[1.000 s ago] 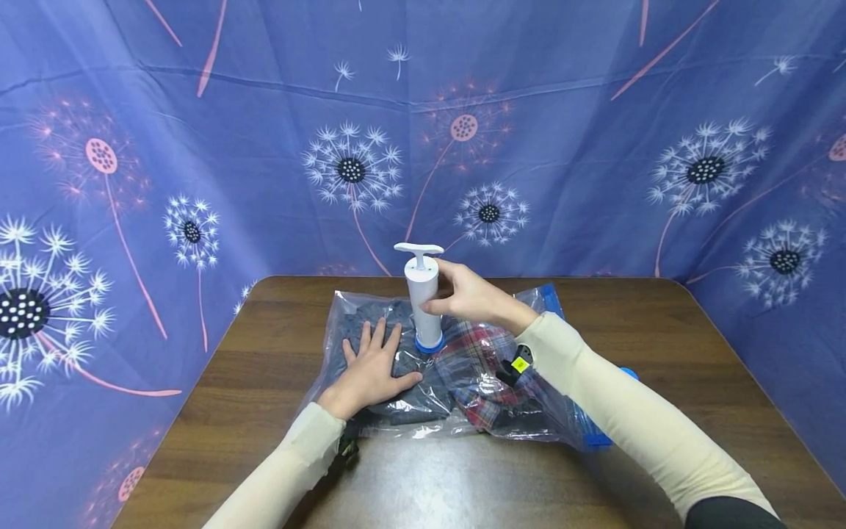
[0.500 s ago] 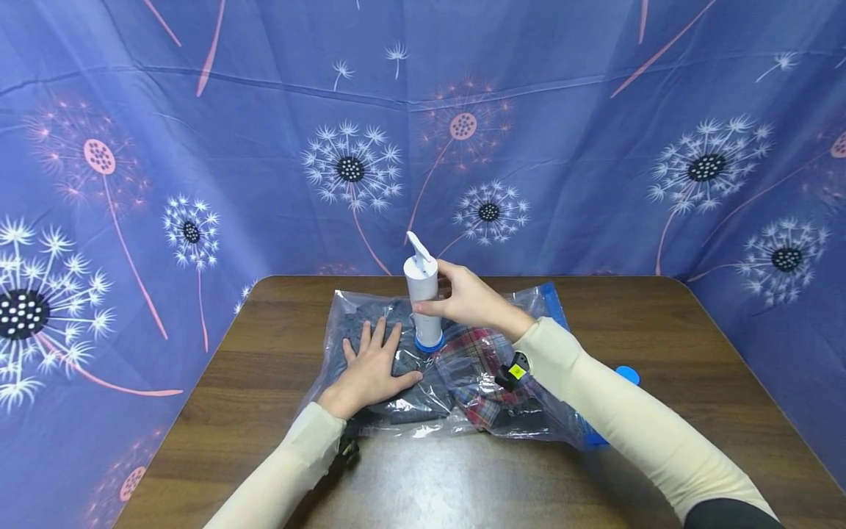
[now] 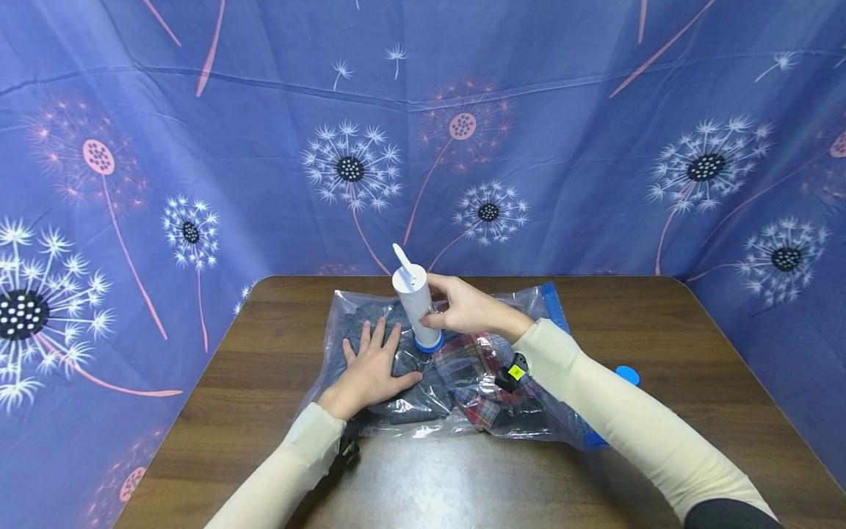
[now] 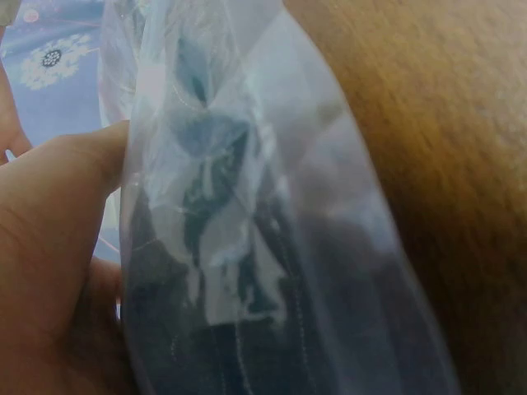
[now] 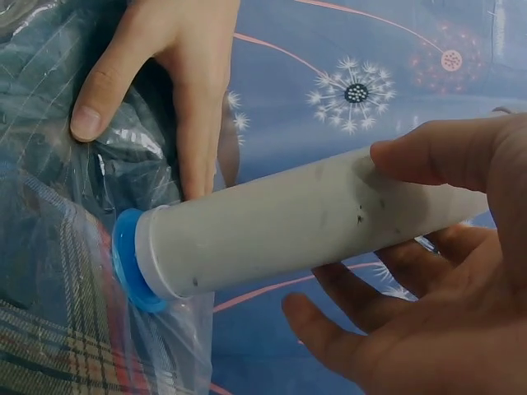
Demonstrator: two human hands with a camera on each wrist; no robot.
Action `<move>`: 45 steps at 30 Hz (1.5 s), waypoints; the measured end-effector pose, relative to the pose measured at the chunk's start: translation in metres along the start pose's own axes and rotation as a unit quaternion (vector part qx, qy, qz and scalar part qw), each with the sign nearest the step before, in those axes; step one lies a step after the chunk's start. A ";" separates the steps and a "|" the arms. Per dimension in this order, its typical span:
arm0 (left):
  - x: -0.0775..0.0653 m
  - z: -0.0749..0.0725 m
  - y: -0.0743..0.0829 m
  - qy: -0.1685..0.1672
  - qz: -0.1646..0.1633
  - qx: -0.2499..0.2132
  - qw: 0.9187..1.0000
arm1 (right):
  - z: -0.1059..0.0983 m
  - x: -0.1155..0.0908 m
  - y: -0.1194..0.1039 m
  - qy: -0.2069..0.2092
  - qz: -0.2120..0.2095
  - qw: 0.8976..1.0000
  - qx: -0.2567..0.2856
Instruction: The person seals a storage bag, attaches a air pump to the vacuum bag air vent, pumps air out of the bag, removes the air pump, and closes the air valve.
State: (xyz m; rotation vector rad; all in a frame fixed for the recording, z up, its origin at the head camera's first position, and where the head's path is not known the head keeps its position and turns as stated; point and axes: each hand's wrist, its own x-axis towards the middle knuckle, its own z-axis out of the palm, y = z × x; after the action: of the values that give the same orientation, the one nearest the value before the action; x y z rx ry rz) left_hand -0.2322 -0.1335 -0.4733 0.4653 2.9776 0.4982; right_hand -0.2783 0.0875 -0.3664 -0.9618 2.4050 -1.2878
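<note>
A clear vacuum storage bag (image 3: 423, 422) with dark clothing and a plaid garment (image 3: 465, 360) inside lies on the table. A white hand pump (image 3: 418, 308) stands on the blue valve ring (image 5: 136, 259), its top leaning left and its T-handle (image 3: 403, 258) down near the barrel. My right hand (image 3: 463, 305) grips the barrel, the thumb (image 5: 428, 152) on one side and curled fingers on the other. Left of the pump, my left hand (image 3: 370, 371) rests spread on the bag over the dark clothing. The left wrist view has the bag's clear edge beside that hand.
A round blue cap (image 3: 628, 375) lies on the wooden table (image 3: 661, 330) right of the bag. The bag's blue zip edge (image 3: 554, 303) runs along its right end, partly under my right sleeve. A blue dandelion-print cloth (image 3: 568, 147) hangs behind the table.
The pump has turned, so its handle no longer lies crosswise, and its top has tipped left. My right hand has shifted slightly with it. The left hand stays where it was.
</note>
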 end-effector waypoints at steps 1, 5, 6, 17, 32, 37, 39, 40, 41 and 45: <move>0.000 0.000 0.000 0.002 0.002 -0.002 1.000 | 0.000 0.000 0.000 0.001 0.001 1.000 -0.002; 0.000 0.000 0.000 0.005 0.002 -0.005 1.000 | 0.001 0.001 0.000 0.019 0.007 1.000 -0.019; 0.000 0.000 0.000 0.005 0.002 -0.005 1.000 | 0.001 0.000 0.000 0.025 0.009 0.999 -0.025; -0.002 0.001 -0.001 0.005 -0.002 -0.002 1.000 | 0.012 0.000 0.000 0.114 0.038 0.988 -0.098; 0.000 0.000 -0.002 0.000 0.003 0.001 1.000 | -0.013 0.000 -0.005 -0.047 -0.033 0.998 -0.005; 0.001 0.001 -0.002 0.037 0.041 -0.006 0.998 | -0.006 0.002 -0.002 -0.090 -0.053 0.994 -0.028; -0.001 0.000 -0.001 0.046 0.044 -0.010 0.998 | 0.002 0.001 -0.001 -0.105 -0.062 0.990 -0.069; -0.002 0.000 0.000 0.047 0.040 -0.017 0.998 | 0.008 0.001 -0.001 -0.113 -0.071 0.986 -0.095; -0.002 0.001 -0.001 0.047 0.036 -0.020 0.998 | 0.014 0.001 0.000 -0.123 -0.078 0.982 -0.118; 0.005 0.015 -0.009 0.025 0.000 -0.030 0.999 | 0.037 -0.001 0.002 -0.137 -0.107 0.962 -0.212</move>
State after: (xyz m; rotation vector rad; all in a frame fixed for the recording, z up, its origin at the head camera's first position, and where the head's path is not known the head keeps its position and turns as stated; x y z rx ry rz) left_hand -0.2374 -0.1359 -0.4904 0.4534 2.9998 0.6069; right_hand -0.2602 0.0653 -0.3893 -1.4438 2.4460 -0.6398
